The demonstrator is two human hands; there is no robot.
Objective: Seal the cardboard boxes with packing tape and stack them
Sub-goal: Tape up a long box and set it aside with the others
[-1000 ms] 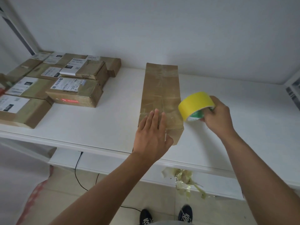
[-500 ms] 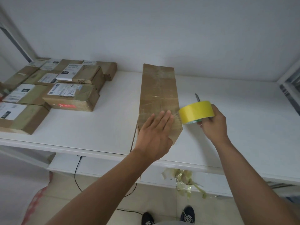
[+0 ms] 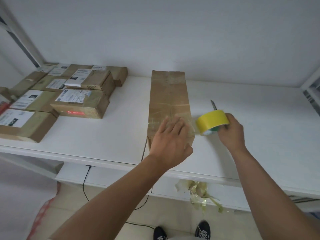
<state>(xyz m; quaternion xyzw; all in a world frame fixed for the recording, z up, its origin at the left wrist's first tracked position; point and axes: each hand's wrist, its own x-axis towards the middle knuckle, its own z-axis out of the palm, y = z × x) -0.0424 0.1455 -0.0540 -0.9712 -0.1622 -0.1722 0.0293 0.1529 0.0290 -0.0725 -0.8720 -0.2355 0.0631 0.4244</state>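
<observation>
1. I see the long cardboard box [image 3: 168, 103] lying flat mid-way along the white table [image 3: 259, 135], its far end near the wall and its near end close to the table's front edge.
2. Left hand [image 3: 170, 141]: fingers straight and slightly spread, palm down on the box's near end. Fingertips blurred.
3. Right hand [image 3: 231, 131]: fingers curled round the yellow tape roll [image 3: 211, 121], held just beside the box's right edge. I cannot tell whether a strip runs from roll to box.
4. A thin blade [image 3: 213, 105] shows just behind the roll; I cannot tell what holds it.
5. Labelled cardboard boxes [image 3: 78, 103] are grouped at the table's left, some stacked, well apart from the long box.
6. Crumpled tape scraps [image 3: 199, 191] hang below the table edge.
</observation>
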